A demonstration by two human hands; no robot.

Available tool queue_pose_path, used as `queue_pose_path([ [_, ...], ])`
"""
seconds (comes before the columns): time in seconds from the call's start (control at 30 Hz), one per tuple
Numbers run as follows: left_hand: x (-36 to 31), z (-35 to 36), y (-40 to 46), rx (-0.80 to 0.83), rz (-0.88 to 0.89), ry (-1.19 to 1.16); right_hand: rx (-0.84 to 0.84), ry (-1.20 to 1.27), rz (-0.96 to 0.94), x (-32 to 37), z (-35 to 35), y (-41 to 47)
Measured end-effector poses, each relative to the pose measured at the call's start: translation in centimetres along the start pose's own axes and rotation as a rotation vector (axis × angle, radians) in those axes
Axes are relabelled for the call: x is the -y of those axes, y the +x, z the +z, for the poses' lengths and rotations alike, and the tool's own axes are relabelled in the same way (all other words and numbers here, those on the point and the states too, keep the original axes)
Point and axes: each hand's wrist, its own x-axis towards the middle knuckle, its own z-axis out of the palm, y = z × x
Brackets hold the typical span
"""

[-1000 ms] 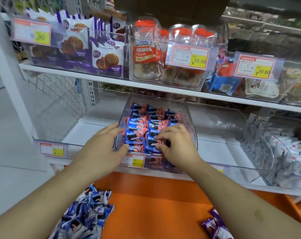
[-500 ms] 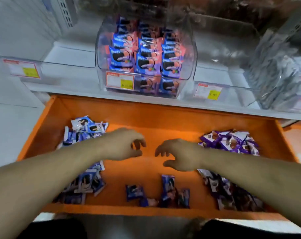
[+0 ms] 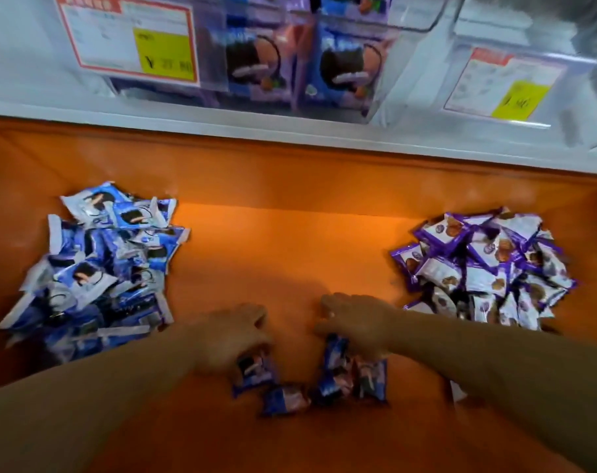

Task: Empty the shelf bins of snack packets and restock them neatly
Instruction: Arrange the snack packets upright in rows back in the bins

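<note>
Head view, looking down into a shallow orange tray [image 3: 290,240] below a white shelf edge [image 3: 222,126]. At far left, a loose heap of blue-and-white cookie packets [image 3: 95,271] lay against the tray's left side. Above it, a red-bordered price label with a yellow patch [image 3: 129,39] fronted a clear plastic shelf bin [image 3: 406,15], in which blue-and-pink cookie packets [image 3: 345,66] stood upright. Near centre, the left hand [image 3: 228,336] reached down with fingers curled over a small dark-blue cookie packet [image 3: 256,373]; motion blur left it uncertain whether the packet was gripped or only touched. Just right, a few dark-blue packets [image 3: 351,377] lay clustered on the tray floor, another [image 3: 283,399] lying in front. The right hand [image 3: 355,322], fingers bent, rested on the cluster's upper end; its hold likewise could not be told. At right, a heap of purple-and-white biscuit packets [image 3: 485,268] lay well apart from the blue heap. A second price label [image 3: 505,83] showed at upper right.
</note>
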Motion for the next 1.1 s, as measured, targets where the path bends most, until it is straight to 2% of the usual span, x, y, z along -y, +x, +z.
queue_pose_path([
  [0.07,0.4,0.0,0.1,-0.004,-0.043,-0.078,-0.05,0.116,0.014,0.0,-0.2,0.0],
  [0.23,0.5,-3.8,-2.2,-0.167,-0.224,-0.396,-0.132,0.692,0.222,-0.4,-5.7,-2.4],
  [0.37,-2.3,-10.3,-7.4,-0.353,-0.228,-0.527,-0.251,0.847,0.19,0.4,-14.0,-7.6],
  [0.57,-7.9,-16.6,-17.8,-0.599,-0.116,-0.64,-0.666,1.006,0.075,5.6,-23.2,-17.0],
  [0.7,-11.9,-18.7,-23.8,-0.838,-0.022,-0.766,-0.952,1.121,-0.03,9.5,-25.4,-21.6],
  [0.77,-13.3,-18.5,-25.8,-0.924,0.023,-0.851,-1.077,1.264,-0.049,11.1,-26.0,-22.9],
  [0.83,-14.0,-17.8,-26.7,-1.011,-0.003,-0.914,-1.17,1.397,-0.067,12.5,-26.4,-23.9],
  [1.0,-14.2,-18.4,-27.3,-1.15,-0.099,-0.935,-1.236,1.523,-0.215,13.9,-27.4,-24.9],
  [1.1,-13.9,-19.2,-27.3,-1.211,-0.109,-0.923,-1.158,1.716,-0.344,14.5,-28.3,-24.6],
])
